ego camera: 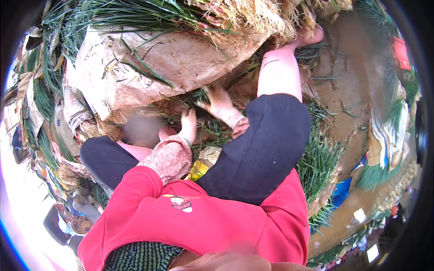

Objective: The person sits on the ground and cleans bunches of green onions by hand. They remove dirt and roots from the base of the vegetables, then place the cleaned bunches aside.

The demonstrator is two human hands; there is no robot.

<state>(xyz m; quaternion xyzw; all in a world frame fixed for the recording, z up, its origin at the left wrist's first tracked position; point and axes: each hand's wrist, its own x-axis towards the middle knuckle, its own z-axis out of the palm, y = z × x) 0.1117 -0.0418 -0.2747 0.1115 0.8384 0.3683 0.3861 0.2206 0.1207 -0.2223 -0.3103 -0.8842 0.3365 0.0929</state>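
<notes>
My left hand (189, 124) reaches down between my bent legs, fingertips among loose green leaves (212, 131). Whether anything is in its fingers is hidden. Just to its right, my right hand (218, 101) is spread with its fingers apart, and nothing shows in it. Its fingertips are close to the lower edge of a pale, soil-stained sack sheet (149, 71). On the far side of that sheet lies a heap of spring onions (145, 15), with dense straw-coloured roots (251, 23) and pinkish bulbs.
My dark-trousered knee (278, 135) rises close beside my right hand. More green onion bundles (320, 162) lie to the right, by wet brown ground (352, 74). A crumpled yellow wrapper (198, 170) lies near my lap. Bundles and sacks (73, 108) crowd the left side.
</notes>
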